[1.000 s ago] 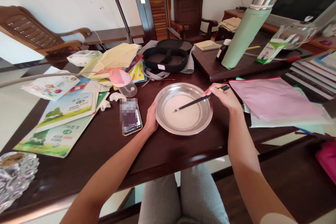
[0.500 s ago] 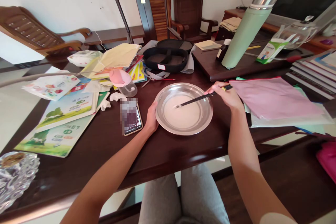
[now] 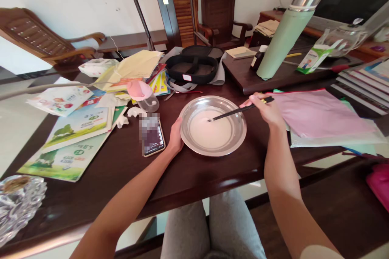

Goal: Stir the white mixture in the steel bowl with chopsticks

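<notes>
A shallow metal bowl (image 3: 238, 139) rests on the dark wooden table with a pale, whitish mixture (image 3: 209, 131) inside. My left hand (image 3: 176, 135) grips the bowl's left rim, its fingers partly hidden behind the edge. Above the bowl's right side, my right hand (image 3: 263, 109) is closed around black chopsticks (image 3: 234, 111). They slant down to the left, and their tips touch the mixture near the bowl's middle. A phone (image 3: 152, 134) lies just left of my left hand.
Left are workbooks (image 3: 65, 149), crumpled tissue (image 3: 123, 121), a pink-capped bottle (image 3: 142, 93) and a glass dish (image 3: 18, 206). Behind the bowl sits an open black case (image 3: 193, 66). Rightward are a pink folder (image 3: 322, 113), a green thermos (image 3: 284, 36) and stacked books (image 3: 361, 89).
My right hand has shifted slightly to the right, and the chopstick tips have moved a little right through the mixture. My left hand and the bowl stay in place.
</notes>
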